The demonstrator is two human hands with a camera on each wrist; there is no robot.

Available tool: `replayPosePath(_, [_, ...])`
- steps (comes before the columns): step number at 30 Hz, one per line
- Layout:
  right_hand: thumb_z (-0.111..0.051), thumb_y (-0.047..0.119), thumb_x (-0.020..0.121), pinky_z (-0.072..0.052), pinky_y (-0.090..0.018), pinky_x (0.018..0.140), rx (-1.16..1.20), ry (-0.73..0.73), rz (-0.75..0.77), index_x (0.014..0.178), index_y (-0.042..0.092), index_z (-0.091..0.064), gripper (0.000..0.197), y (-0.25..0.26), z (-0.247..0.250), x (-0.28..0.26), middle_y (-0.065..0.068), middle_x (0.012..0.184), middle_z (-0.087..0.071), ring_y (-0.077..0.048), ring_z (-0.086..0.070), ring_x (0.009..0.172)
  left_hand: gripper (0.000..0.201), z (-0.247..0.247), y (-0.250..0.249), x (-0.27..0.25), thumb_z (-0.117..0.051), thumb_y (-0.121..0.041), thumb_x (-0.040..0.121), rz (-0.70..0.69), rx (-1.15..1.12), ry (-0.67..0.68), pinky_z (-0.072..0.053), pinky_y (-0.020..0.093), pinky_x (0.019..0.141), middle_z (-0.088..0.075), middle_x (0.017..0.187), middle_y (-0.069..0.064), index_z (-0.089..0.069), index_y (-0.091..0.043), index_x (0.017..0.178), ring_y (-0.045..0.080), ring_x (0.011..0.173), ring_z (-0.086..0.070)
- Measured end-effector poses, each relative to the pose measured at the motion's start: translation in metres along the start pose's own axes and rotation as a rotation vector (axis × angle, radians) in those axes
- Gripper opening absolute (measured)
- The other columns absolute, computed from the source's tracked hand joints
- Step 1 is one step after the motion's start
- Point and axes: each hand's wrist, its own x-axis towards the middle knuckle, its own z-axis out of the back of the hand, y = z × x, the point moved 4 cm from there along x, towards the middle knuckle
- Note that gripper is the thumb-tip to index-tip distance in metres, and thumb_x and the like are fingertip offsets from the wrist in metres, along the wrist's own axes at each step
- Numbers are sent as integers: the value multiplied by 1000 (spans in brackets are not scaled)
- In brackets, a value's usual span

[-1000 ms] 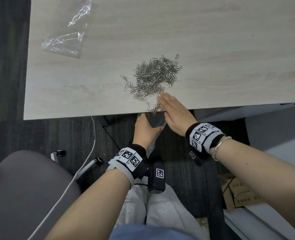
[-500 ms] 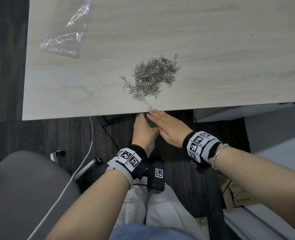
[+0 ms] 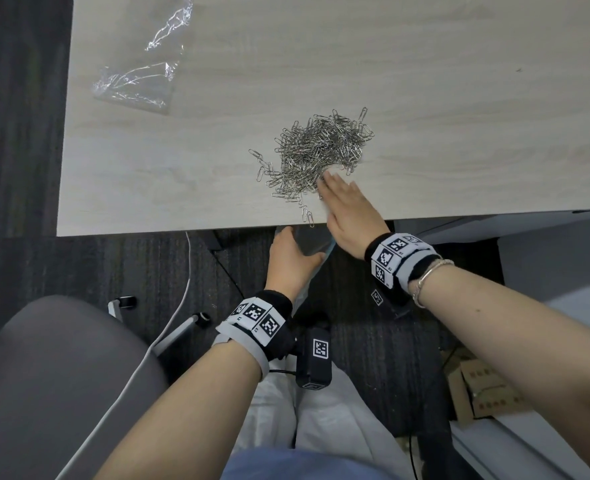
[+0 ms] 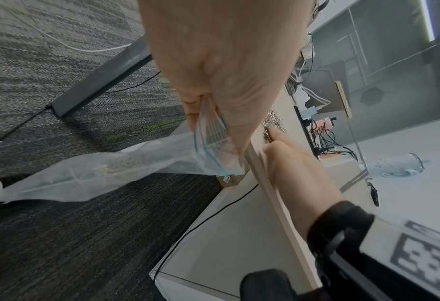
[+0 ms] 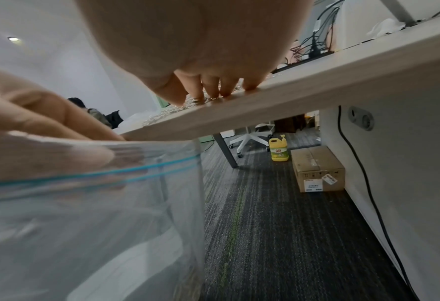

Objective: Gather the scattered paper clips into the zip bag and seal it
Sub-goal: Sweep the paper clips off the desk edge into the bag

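Paper clips (image 3: 316, 155), silver and tangled, are lying in a loose heap on the pale wooden table (image 3: 459, 98), slightly right of centre and close to its near edge. In the head view the heap is running longways from near left to far right, with a thin trail of single clips leading down to the table's near edge. The right hand (image 3: 350, 211) is resting flat on the table, fingers straight and together, fingertips touching the near right side of the heap. Just below the table edge, the left hand (image 3: 291, 261) is holding the zip bag (image 3: 312, 242) by its mouth, directly under the trail. A second, crumpled clear plastic bag (image 3: 141, 74) is lying at the far left of the table.

In the left wrist view, the left hand (image 4: 221, 67) is pinching the bag's (image 4: 89, 173) rim between thumb and fingers against the table edge (image 4: 273, 195). The bag's blue zip lines are sitting at the pinch, its mouth is facing the table and its long body is hanging away towards the floor, with some clips showing faintly inside.

In the right wrist view, the right hand (image 5: 200, 44) is lying fingers down on the tabletop (image 5: 303, 81), its fingertips (image 5: 226, 91) among clips. The bag (image 5: 89, 213) is hanging open at the near left, just under the table edge.
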Motion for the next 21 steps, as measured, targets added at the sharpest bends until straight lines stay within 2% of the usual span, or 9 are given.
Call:
replayPosePath(3, [-31, 17, 96, 5, -32, 117, -20, 28, 69, 149, 11, -4, 60, 9, -7, -12, -9, 158, 0, -20, 2, 146, 47, 0, -2, -2, -78, -19, 71, 0, -7, 13, -41, 22, 82, -56, 109, 4, -55, -10, 112, 16, 100, -54])
replayPosePath(5, [-33, 16, 95, 5, -31, 117, -25, 41, 119, 149, 10, -7, 60, 15, -12, -23, -9, 158, -2, -21, 0, 146, 39, 0, -4, -4, -76, -18, 72, -6, -6, 19, -44, 19, 79, -55, 101, 1, -56, -13, 105, 15, 95, -55])
replayPosePath(7, [-35, 14, 95, 2, -31, 118, 5, 40, 179, 148, 9, -15, 57, 22, -17, -32, -9, 157, -10, -22, -6, 146, 26, 1, -7, -6, -73, -12, 75, -26, -25, 23, -41, 5, 67, -52, 85, -7, -53, -20, 90, 6, 79, -54])
replayPosePath(9, [-37, 12, 93, -7, -34, 119, 68, 24, 237, 145, 8, -28, 53, 28, -22, -40, -11, 154, -23, -24, -17, 144, 30, 3, -11, -8, -68, -5, 78, -54, -55, 23, -38, 2, 59, -46, 77, -16, -47, -26, 79, -2, 70, -49])
replayPosePath(13, [-40, 11, 88, -29, -40, 113, 150, -27, 245, 137, 6, -43, 49, 29, -16, -43, -14, 144, -39, -28, -35, 133, 28, 3, -8, -7, -69, -10, 76, -40, -87, 26, -40, 19, 73, -51, 88, -7, -54, -19, 98, 14, 89, -55])
replayPosePath(15, [-42, 9, 87, -32, -42, 111, 152, -71, 214, 137, 6, -42, 50, 26, -7, -33, -14, 143, -40, -28, -37, 131, 27, 3, -6, -6, -72, -13, 75, -28, -81, 29, -38, 16, 70, -51, 86, -8, -52, -19, 94, 12, 86, -53])
replayPosePath(17, [-42, 6, 87, -27, -41, 114, 128, -93, 180, 140, 6, -36, 53, 23, 0, -19, -14, 147, -34, -28, -32, 136, 31, 4, -2, -4, -75, -15, 73, -11, -86, 20, -39, 11, 70, -56, 94, -4, -55, -15, 97, 12, 89, -54])
replayPosePath(18, [-42, 6, 87, -23, -40, 116, 110, -88, 163, 142, 6, -32, 56, 23, 2, -12, -14, 150, -29, -28, -27, 139, 36, 5, 0, -3, -76, -17, 72, -3, -78, 15, -41, 13, 75, -59, 102, 1, -57, -12, 103, 14, 95, -56])
replayPosePath(21, [-41, 8, 89, -10, -36, 119, 55, -62, 113, 147, 9, -21, 61, 25, 5, 8, -12, 156, -14, -26, -13, 144, 46, 10, 10, 2, -76, -19, 71, 23, -42, -2, -49, 29, 88, -62, 113, 8, -58, -8, 112, 21, 105, -58])
